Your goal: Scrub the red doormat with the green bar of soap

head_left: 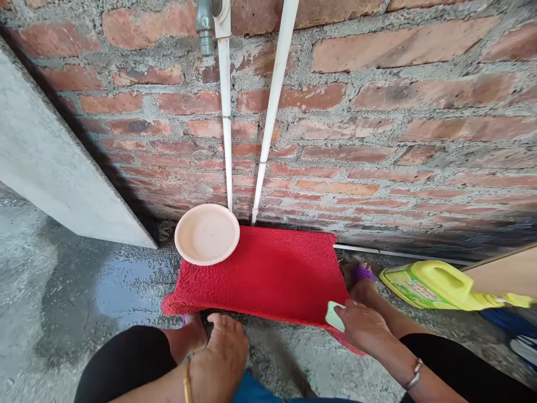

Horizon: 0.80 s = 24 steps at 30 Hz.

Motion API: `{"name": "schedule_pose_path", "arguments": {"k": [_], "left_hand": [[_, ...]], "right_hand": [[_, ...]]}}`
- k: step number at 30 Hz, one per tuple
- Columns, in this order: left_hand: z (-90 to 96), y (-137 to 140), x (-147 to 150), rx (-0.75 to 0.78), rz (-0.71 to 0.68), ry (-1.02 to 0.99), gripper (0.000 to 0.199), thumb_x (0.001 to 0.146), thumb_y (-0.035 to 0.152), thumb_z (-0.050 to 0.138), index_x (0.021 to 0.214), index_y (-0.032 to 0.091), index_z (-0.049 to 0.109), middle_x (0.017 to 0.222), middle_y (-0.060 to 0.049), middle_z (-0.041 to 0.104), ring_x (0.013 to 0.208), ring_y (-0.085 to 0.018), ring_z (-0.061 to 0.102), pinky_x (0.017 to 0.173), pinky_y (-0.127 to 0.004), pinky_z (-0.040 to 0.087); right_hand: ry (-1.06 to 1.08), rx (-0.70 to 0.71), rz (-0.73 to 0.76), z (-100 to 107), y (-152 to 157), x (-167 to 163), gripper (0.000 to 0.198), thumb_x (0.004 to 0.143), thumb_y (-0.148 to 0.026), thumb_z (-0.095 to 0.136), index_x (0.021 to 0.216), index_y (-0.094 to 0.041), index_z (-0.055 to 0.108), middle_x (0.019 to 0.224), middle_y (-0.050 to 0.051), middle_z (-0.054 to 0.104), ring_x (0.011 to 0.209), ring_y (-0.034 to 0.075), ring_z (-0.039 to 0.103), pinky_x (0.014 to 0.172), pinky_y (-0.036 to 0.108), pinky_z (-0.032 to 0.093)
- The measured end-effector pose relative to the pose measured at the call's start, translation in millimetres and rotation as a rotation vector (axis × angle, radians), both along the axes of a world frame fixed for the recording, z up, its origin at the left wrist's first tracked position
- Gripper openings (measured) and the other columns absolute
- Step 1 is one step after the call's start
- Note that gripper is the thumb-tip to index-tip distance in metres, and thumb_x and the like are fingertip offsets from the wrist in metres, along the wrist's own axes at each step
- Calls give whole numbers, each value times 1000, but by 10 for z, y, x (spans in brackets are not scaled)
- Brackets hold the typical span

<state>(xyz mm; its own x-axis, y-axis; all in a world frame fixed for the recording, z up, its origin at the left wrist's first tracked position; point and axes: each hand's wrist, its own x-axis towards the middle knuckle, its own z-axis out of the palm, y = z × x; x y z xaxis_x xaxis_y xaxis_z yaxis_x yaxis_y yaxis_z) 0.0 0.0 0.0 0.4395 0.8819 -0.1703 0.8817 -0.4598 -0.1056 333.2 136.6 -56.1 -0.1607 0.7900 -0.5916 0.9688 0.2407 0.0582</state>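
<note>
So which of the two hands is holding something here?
The right hand: it grips a small pale green bar at the red mat's corner. The left hand holds nothing.

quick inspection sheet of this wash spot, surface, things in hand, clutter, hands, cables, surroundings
surface: rough concrete floor, wet and dark in front of the wall
job's things: red mat lying flat on the floor against the wall; pale bar, perhaps soap, at the mat's near right edge
clutter: peach bowl on the mat's far left corner, nothing in it; yellow jug lying on its side to the right
hands: left hand rests at the mat's near edge, holding nothing seen; right hand grips the pale bar
cables: nothing seen; two white pipes run down the wall
surroundings: bare brick wall, metal tap at top, grey slab leaning left
</note>
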Motion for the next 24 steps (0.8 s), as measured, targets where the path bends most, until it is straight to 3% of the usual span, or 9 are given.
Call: {"name": "schedule_pose_path", "arguments": {"k": [2,6,9,11,13,15,17,21,24], "left_hand": [[-29,143,87,-15,-74,21,28,80,15,56,99,16,76,89,-21,70,86,-37,65,73,-55,46],[-180,317,168,-325,-254,-19,17,75,17,65,85,20,78,73,-16,70,66,-31,65,56,-47,46],[-196,398,218,-334,-205,97,22,79,13,59,89,15,79,78,-19,71,72,-34,68,59,-48,48],[-143,462,257,-360,-189,129,24,81,11,56,92,12,78,82,-20,72,76,-34,69,62,-47,49],[-74,520,287,-443,-216,107,23,81,12,58,94,13,77,87,-19,73,79,-34,69,64,-45,49],[-21,557,299,-487,-226,99,24,82,13,58,98,14,76,92,-17,73,84,-33,69,68,-44,49],[7,568,297,-477,-209,117,25,84,12,55,100,13,75,94,-17,72,86,-33,69,70,-44,47],[23,558,287,-451,-179,122,28,87,9,48,101,10,73,93,-18,71,87,-32,68,74,-43,45],[57,580,289,-522,-193,117,28,88,8,48,104,10,71,100,-19,71,92,-33,68,76,-43,46]], "right_hand": [[122,22,12,10,29,-310,42,65,-12,59,99,-30,75,108,16,68,100,36,65,87,52,51],[379,-3,156,-17,64,-1494,44,71,-15,56,113,-22,70,122,17,63,111,33,61,95,47,47],[472,-35,281,-70,121,-2356,45,73,-19,60,118,-20,67,130,15,58,119,30,56,103,44,42],[499,-51,361,-118,194,-2707,44,76,-20,59,120,-21,65,129,15,57,118,29,56,103,44,41],[494,-63,393,-165,288,-2811,44,78,-20,58,122,-20,63,128,15,57,117,29,55,102,45,40],[475,-61,357,-197,380,-2668,45,78,-19,58,123,-20,62,128,14,56,117,29,55,102,44,39],[448,-46,275,-205,450,-2315,45,78,-18,58,122,-20,62,127,13,57,115,28,56,101,41,39],[330,-10,16,-143,464,-1265,50,76,-14,57,126,-21,60,127,12,59,116,27,57,98,36,41],[194,15,-185,-21,382,-478,56,75,-13,58,130,-24,58,134,11,56,123,26,54,100,34,41]]}}
